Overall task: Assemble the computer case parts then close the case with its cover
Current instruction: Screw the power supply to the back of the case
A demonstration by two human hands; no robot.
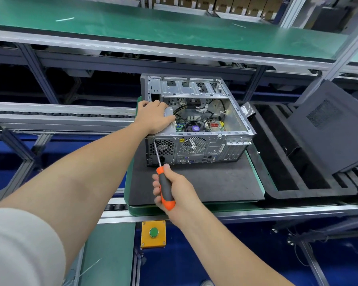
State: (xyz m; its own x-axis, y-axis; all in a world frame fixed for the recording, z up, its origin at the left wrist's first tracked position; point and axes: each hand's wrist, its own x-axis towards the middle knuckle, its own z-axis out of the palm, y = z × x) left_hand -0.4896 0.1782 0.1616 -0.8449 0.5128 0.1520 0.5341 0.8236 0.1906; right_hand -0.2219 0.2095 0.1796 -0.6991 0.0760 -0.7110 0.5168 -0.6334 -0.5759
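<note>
Right now the step in hand is screwing, judging by the tool position: right hand [175,189] grips the orange-black screwdriver [165,188] by its handle, fingers wrapped round it, shaft angled up so the tip sits at a screw point in the upper left corner of the rear panel of the computer case [196,146]

Left hand [153,116] lies over the grey power supply box [169,112] at that same corner, fingers curled over its top, bracing it from inside

Case lies on its side, open face up, motherboard [198,125] and cables visible, on the black mat [205,182] of a green pallet [254,168] on the conveyor worktop

Dark cover [329,124] leans in the black foam tray [287,162] to the right, well apart from the case, so closing is not yet done

Cannot tell if the screw is seated, too small

Next move likely calls for keeping the tip square in the screw head, turning while the left hand holds the box flush against the panel; other rear screws probably follow, then the cover
</note>
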